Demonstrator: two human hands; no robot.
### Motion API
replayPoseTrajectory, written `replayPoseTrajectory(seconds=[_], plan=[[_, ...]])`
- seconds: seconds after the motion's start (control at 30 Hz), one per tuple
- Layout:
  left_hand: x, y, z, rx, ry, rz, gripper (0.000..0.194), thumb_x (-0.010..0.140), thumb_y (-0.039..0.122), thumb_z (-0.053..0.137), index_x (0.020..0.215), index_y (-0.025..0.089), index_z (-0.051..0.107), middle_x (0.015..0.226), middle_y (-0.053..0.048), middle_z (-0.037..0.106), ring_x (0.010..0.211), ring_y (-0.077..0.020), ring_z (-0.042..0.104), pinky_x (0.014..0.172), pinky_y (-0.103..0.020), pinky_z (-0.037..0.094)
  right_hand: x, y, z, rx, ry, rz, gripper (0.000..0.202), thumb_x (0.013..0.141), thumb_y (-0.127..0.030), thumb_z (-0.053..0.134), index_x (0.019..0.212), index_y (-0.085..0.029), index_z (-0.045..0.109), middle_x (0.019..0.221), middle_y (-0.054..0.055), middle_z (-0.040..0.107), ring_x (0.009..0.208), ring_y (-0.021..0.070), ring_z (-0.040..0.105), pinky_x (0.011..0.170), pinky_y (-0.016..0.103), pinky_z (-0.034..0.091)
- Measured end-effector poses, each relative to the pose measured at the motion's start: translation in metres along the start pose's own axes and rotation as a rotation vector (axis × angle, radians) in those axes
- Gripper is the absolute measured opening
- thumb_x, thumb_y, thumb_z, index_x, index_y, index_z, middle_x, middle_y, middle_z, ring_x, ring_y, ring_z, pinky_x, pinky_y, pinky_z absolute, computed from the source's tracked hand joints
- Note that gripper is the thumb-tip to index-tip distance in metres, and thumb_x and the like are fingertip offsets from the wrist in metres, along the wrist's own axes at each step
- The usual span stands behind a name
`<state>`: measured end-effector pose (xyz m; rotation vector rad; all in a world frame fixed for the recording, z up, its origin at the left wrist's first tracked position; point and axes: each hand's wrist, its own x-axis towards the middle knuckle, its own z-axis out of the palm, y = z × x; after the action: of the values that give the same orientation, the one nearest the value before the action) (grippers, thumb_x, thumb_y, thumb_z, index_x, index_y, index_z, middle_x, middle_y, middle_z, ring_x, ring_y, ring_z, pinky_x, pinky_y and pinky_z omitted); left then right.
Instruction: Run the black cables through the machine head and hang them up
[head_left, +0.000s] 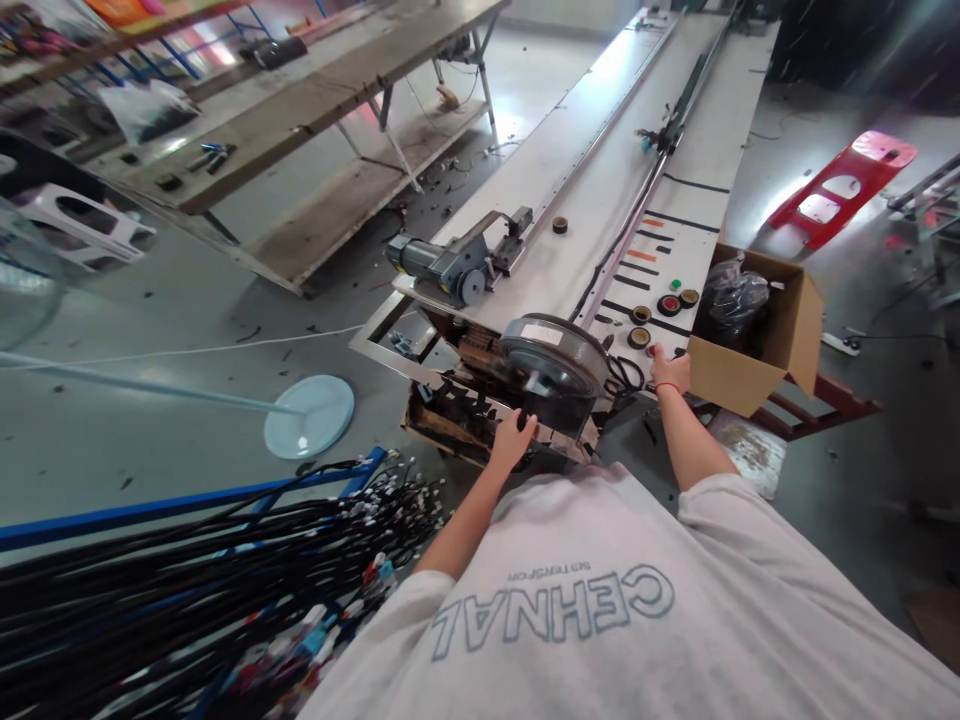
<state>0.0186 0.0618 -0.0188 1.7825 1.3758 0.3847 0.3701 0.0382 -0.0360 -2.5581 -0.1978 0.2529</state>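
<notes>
My left hand (514, 440) is at the front of the machine, below a large grey wheel (555, 350). Its fingers are closed around a small dark piece that I cannot make out. My right hand (670, 371), a red cord at its wrist, lies at the near right edge of the long white table (592, 130). Those fingers are curled by a small red spot and a dark bit, too small to name. Black-handled scissors (624, 375) lie just left of it. Beyond are tape rolls (640, 338), a red button (669, 304) and a green button (676, 285).
An open cardboard box (739, 375) with a plastic bag stands right of the table. A motor unit (442, 268) sits on its left side. Black cable bundles (187, 560) hang at lower left. A red stool (840, 190) and a pale round stand base (309, 415) are on the floor.
</notes>
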Motion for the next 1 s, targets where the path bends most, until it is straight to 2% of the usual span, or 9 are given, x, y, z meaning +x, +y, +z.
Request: replayPoseTrajectory(seconds=[0.17,0.3,0.4,0.5,0.63,0.77,0.9,1.0], plan=[[-0.018,-0.023,0.007,-0.028,-0.122,-0.075,0.03,0.083,0.039,0.047,0.067,0.017,0.06,0.056,-0.003,0.06,0.06,-0.0175,0.059,0.064,-0.026,0.042,0.0,0.0,0.002,-0.009,0.014,0.002,0.072,0.078,-0.07,0.048,0.121,-0.012,0.048,0.123,0.021,0.054,0.111,0.0353,0.054,0.093,0.049,0.041],[-0.042,-0.055,0.013,0.013,-0.259,-0.159,0.02,0.076,0.033,0.055,0.066,0.017,0.061,0.063,-0.005,0.064,0.064,-0.0188,0.06,0.062,-0.026,0.041,0.0,0.0,-0.001,0.005,0.001,-0.004,0.073,0.075,-0.07,0.053,0.119,-0.012,0.049,0.122,0.021,0.054,0.112,0.0361,0.053,0.093,0.049,0.041],[-0.06,-0.077,0.01,0.035,-0.257,-0.231,0.016,0.072,0.032,0.059,0.069,0.017,0.063,0.065,-0.004,0.065,0.067,-0.0186,0.06,0.063,-0.025,0.041,-0.001,-0.002,-0.004,0.012,-0.013,-0.001,0.071,0.073,-0.067,0.059,0.118,-0.013,0.049,0.122,0.022,0.054,0.112,0.0361,0.053,0.093,0.048,0.042],[-0.075,-0.087,-0.002,-0.025,-0.203,-0.193,0.029,0.077,0.043,0.054,0.072,0.016,0.063,0.064,-0.003,0.063,0.065,-0.0174,0.057,0.062,-0.026,0.041,-0.002,-0.003,-0.006,0.016,-0.01,0.006,0.07,0.073,-0.066,0.06,0.117,-0.013,0.05,0.12,0.021,0.056,0.111,0.0358,0.054,0.092,0.048,0.042],[-0.093,-0.079,-0.019,-0.147,-0.081,-0.078,0.043,0.081,0.055,0.043,0.078,0.016,0.061,0.06,0.0,0.057,0.058,-0.0146,0.05,0.059,-0.025,0.04,-0.004,-0.004,-0.008,0.01,-0.012,0.001,0.069,0.073,-0.065,0.06,0.117,-0.012,0.05,0.119,0.021,0.056,0.11,0.0348,0.055,0.093,0.047,0.042],[-0.094,-0.056,-0.025,-0.145,0.056,-0.043,0.042,0.086,0.053,0.038,0.075,0.017,0.057,0.059,0.001,0.054,0.056,-0.0133,0.048,0.057,-0.023,0.038,-0.006,-0.005,-0.009,0.006,-0.012,0.006,0.069,0.074,-0.065,0.06,0.117,-0.012,0.05,0.119,0.021,0.056,0.111,0.0341,0.055,0.094,0.046,0.042],[-0.08,-0.037,-0.023,-0.144,0.07,-0.024,0.04,0.086,0.051,0.038,0.072,0.018,0.054,0.058,0.001,0.054,0.055,-0.0129,0.048,0.057,-0.023,0.038,-0.004,-0.005,-0.009,0.0,-0.02,0.004,0.071,0.074,-0.065,0.059,0.119,-0.011,0.049,0.122,0.021,0.055,0.113,0.035,0.053,0.095,0.047,0.041],[-0.071,-0.031,-0.022,-0.144,0.053,-0.003,0.04,0.086,0.051,0.038,0.069,0.018,0.053,0.058,0.001,0.055,0.056,-0.0132,0.05,0.057,-0.023,0.038,-0.002,-0.003,-0.006,-0.003,-0.022,0.0,0.072,0.074,-0.065,0.059,0.12,-0.011,0.049,0.124,0.022,0.054,0.114,0.0351,0.053,0.095,0.047,0.041]])
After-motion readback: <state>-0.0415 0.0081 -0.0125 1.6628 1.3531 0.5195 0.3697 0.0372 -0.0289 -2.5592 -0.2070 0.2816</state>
